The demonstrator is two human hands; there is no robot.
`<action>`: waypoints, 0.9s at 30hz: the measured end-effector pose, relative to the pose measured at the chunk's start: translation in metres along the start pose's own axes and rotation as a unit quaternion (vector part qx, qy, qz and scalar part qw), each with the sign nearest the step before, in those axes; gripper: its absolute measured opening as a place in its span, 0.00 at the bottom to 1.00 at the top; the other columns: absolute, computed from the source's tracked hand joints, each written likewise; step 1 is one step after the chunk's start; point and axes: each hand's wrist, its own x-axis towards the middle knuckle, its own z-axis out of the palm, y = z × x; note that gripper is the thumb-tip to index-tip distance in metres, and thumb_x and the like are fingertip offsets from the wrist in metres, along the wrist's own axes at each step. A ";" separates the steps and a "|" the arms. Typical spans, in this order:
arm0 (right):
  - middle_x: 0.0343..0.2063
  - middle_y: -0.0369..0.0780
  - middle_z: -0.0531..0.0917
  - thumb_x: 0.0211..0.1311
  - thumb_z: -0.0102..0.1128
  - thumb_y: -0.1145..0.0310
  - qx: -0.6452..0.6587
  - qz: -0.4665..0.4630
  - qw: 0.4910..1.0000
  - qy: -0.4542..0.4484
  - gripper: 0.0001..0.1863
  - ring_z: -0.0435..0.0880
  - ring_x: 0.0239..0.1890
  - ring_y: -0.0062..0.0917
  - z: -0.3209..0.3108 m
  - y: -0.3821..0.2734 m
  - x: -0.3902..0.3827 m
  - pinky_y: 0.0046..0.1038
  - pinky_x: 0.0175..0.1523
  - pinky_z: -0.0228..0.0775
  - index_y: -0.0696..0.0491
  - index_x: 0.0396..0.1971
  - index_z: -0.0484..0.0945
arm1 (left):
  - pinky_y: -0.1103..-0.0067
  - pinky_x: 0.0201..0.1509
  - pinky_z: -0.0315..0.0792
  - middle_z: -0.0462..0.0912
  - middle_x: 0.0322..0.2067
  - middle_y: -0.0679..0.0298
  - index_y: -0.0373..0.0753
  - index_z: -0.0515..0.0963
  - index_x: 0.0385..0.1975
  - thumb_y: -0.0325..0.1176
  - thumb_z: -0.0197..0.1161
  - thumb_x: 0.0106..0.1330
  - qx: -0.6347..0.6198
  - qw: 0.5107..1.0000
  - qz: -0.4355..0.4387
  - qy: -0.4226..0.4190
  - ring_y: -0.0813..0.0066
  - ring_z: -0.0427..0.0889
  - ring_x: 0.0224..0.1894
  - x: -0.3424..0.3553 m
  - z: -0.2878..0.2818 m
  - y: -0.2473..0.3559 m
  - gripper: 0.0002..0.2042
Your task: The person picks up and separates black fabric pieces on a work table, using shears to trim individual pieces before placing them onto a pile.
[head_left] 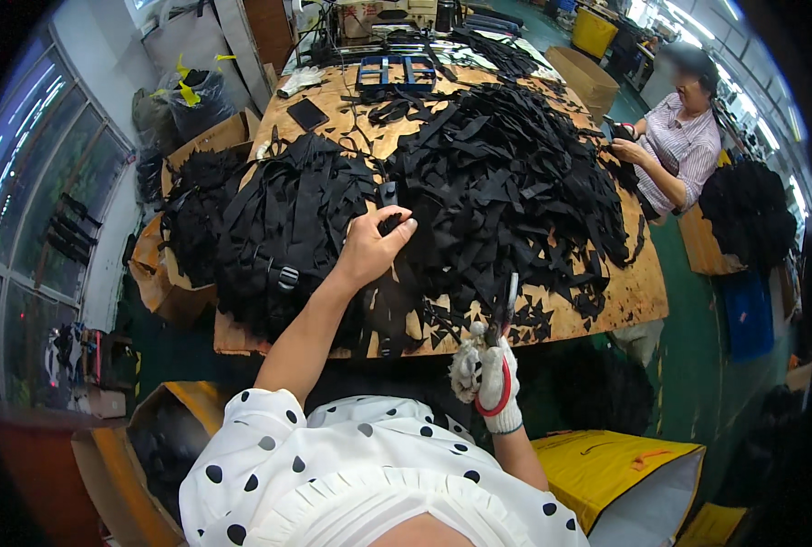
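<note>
My bare left hand [374, 242] is closed around a black strap piece [389, 219] at the middle of the worktable, over the black fabric. My right hand [497, 392], in a white glove, grips red-handled scissors [492, 401] at the front edge, blades pointing up toward the pile. A large heap of loose black strips [506, 173] covers the table's right half. A bundle of black straps with buckles [283, 228] lies left of my left hand. Small black scraps [533, 324] lie along the front of the wooden table [634, 292].
A co-worker [679, 146] works at the table's right side. A phone [307, 115] and blue tray [395, 75] lie toward the back. Cardboard boxes [173, 301] stand left. A yellow bag [606, 474] is below my right arm; a blue bin [748, 319] stands farther right.
</note>
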 end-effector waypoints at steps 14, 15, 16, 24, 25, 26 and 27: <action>0.32 0.40 0.79 0.61 0.41 0.67 -0.450 0.081 0.889 0.032 0.26 0.77 0.29 0.23 0.058 -0.027 0.009 0.21 0.33 0.68 0.52 0.61 0.60 | 0.86 0.28 0.64 0.73 0.20 0.74 0.36 0.77 0.25 0.34 0.61 0.59 -0.194 0.954 -0.146 -0.177 0.89 0.68 0.24 -0.032 0.027 -0.005 0.08; 0.32 0.40 0.79 0.61 0.41 0.67 -0.449 0.081 0.889 0.035 0.26 0.77 0.29 0.23 0.056 -0.028 0.008 0.21 0.33 0.68 0.52 0.61 0.60 | 0.86 0.28 0.63 0.73 0.20 0.74 0.36 0.77 0.25 0.34 0.61 0.59 -0.192 0.956 -0.136 -0.175 0.89 0.67 0.24 -0.033 0.031 -0.004 0.08; 0.31 0.41 0.79 0.61 0.41 0.67 -0.476 0.069 0.876 0.036 0.26 0.78 0.28 0.25 0.052 -0.027 0.007 0.22 0.32 0.69 0.52 0.61 0.60 | 0.86 0.28 0.64 0.74 0.20 0.74 0.36 0.77 0.25 0.34 0.61 0.59 -0.196 0.957 -0.128 -0.173 0.89 0.68 0.24 -0.035 0.034 -0.003 0.08; 0.27 0.42 0.79 0.60 0.40 0.67 -0.428 0.127 0.894 0.038 0.25 0.79 0.27 0.32 0.032 -0.013 0.012 0.30 0.32 0.70 0.52 0.59 0.61 | 0.86 0.29 0.67 0.75 0.22 0.72 0.34 0.76 0.27 0.33 0.59 0.61 -0.088 0.977 -0.059 -0.183 0.88 0.70 0.25 -0.043 0.046 -0.001 0.08; 0.23 0.40 0.77 0.57 0.47 0.69 -0.458 0.113 0.881 0.048 0.27 0.76 0.22 0.27 0.044 -0.020 0.011 0.26 0.27 0.68 0.50 0.60 0.59 | 0.86 0.29 0.66 0.75 0.22 0.72 0.33 0.76 0.27 0.32 0.59 0.61 -0.087 0.979 -0.044 -0.177 0.88 0.70 0.25 -0.045 0.046 0.000 0.08; 0.19 0.37 0.74 0.55 0.54 0.70 -0.487 0.099 0.866 0.058 0.30 0.73 0.18 0.21 0.050 -0.023 0.012 0.23 0.22 0.66 0.49 0.60 0.57 | 0.86 0.29 0.66 0.75 0.21 0.72 0.33 0.76 0.26 0.32 0.59 0.61 -0.092 0.981 -0.046 -0.165 0.87 0.70 0.25 -0.047 0.048 -0.002 0.08; 0.19 0.37 0.74 0.55 0.54 0.70 -0.487 0.099 0.866 0.059 0.30 0.73 0.18 0.21 0.049 -0.021 0.010 0.23 0.22 0.66 0.49 0.60 0.57 | 0.86 0.29 0.66 0.75 0.21 0.72 0.33 0.76 0.26 0.32 0.59 0.61 -0.093 0.981 -0.045 -0.165 0.87 0.70 0.25 -0.048 0.049 -0.001 0.08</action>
